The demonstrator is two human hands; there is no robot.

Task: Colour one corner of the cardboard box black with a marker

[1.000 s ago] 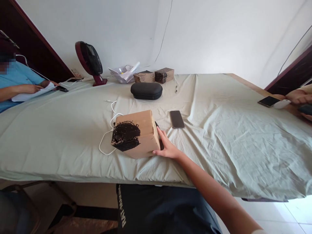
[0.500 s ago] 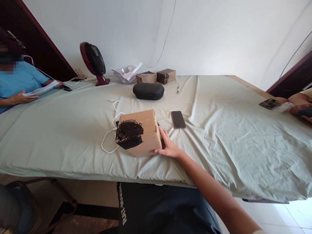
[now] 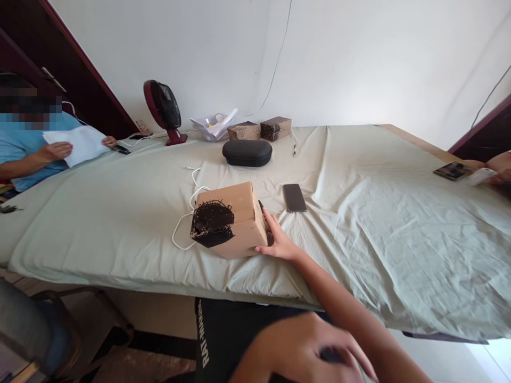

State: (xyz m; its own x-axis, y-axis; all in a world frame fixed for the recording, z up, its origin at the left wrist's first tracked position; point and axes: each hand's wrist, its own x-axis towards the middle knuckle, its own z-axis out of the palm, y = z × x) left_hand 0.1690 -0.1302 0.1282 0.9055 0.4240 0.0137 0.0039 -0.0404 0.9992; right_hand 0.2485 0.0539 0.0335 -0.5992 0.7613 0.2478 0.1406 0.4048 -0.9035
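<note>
A brown cardboard box [image 3: 243, 229] sits on the cloth-covered table, one corner area scribbled over in black. My right hand [image 3: 279, 242] grips its right end, thumb at the lower front edge and fingers along the side. By those fingertips shows a narrow dark piece [image 3: 261, 205] whose kind I cannot make out. Low in the view, over my dark trousers, is my left hand [image 3: 307, 346], smeared by motion. Its fingers look bent, and whether they hold anything cannot be seen. To the right of the box lies a dark phone [image 3: 294, 198].
Behind the box are a black zip case [image 3: 247, 152], two small cartons [image 3: 275, 128], a plastic basket [image 3: 211, 129] and a fan [image 3: 163, 109]. A white cable [image 3: 181, 246] loops beside the box. A person at left holds paper [image 3: 85, 144]; another's hand [image 3: 499, 173] is at right.
My left hand has come into view at the bottom. The right hand stays on the box. The person at left has raised and turned the paper; the camera view has shifted slightly.
</note>
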